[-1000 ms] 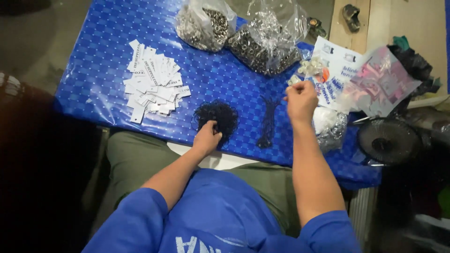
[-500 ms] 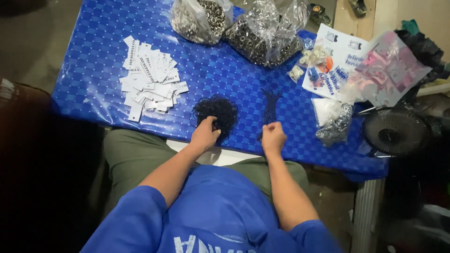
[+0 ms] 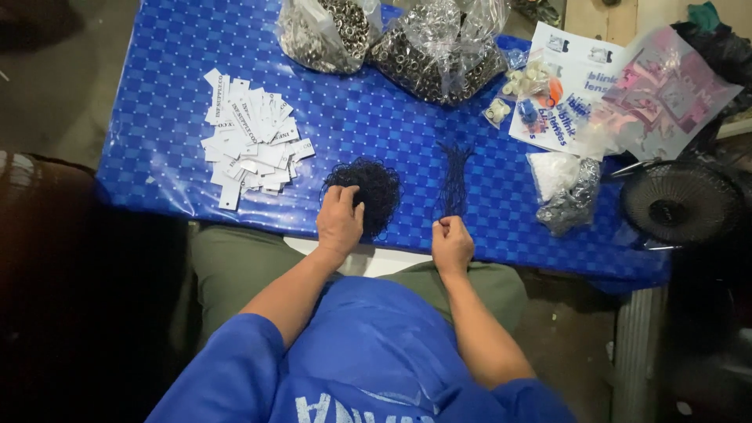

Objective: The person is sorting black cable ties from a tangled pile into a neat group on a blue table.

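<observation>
My left hand (image 3: 340, 219) rests on a tangled heap of thin black strings (image 3: 370, 190) on the blue checkered table cover (image 3: 376, 117), fingers curled into the heap. My right hand (image 3: 452, 241) is closed near the table's front edge, at the near end of a straight bundle of black strings (image 3: 453, 178) that lies pointing away from me. A pile of white printed paper tags (image 3: 251, 150) lies to the left of the heap.
Two clear bags of small metal rings (image 3: 325, 30) (image 3: 439, 55) lie at the far edge. Printed sheets and small packets (image 3: 580, 90) sit at the right, with another small clear bag (image 3: 565, 192). A black fan (image 3: 677, 205) stands beside the table's right side.
My right hand has come back from the packets at the far right to the table's front edge by the straight string bundle. My left hand has stayed on the heap.
</observation>
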